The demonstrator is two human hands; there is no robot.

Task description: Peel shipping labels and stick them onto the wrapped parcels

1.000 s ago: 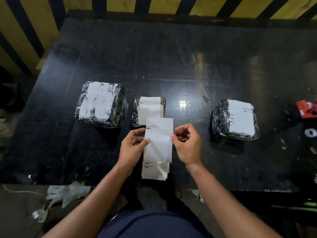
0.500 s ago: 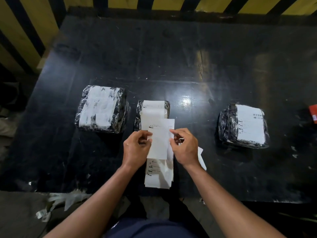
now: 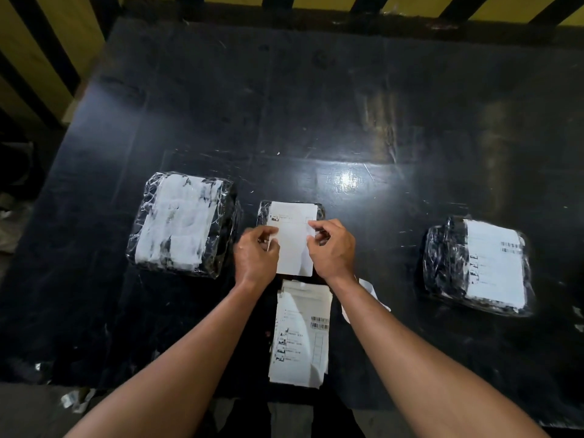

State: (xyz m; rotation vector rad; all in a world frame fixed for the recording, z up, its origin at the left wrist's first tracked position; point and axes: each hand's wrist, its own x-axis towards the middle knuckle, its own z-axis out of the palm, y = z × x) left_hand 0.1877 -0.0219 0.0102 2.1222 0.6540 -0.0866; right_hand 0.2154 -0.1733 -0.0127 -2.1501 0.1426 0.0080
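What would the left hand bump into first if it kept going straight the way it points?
Probably the middle parcel. The left hand pinches the label and points away from the person, toward that parcel just beyond its fingers. Depth is unclear, so it may pass above.

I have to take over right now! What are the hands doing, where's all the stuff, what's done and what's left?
Left hand: pinches the left edge of the peeled label.
Right hand: pinches its right edge.
The label is held over the small middle parcel, not pressed flat yet.
Right parcel already carries a printed label.
Left parcel shows white patches under the wrap; whether that is a label, I cannot tell.
Label stack lies at the near edge of the black table; a scrap of backing paper lies beside the right wrist.
Left to do: lay this label down and smooth it.
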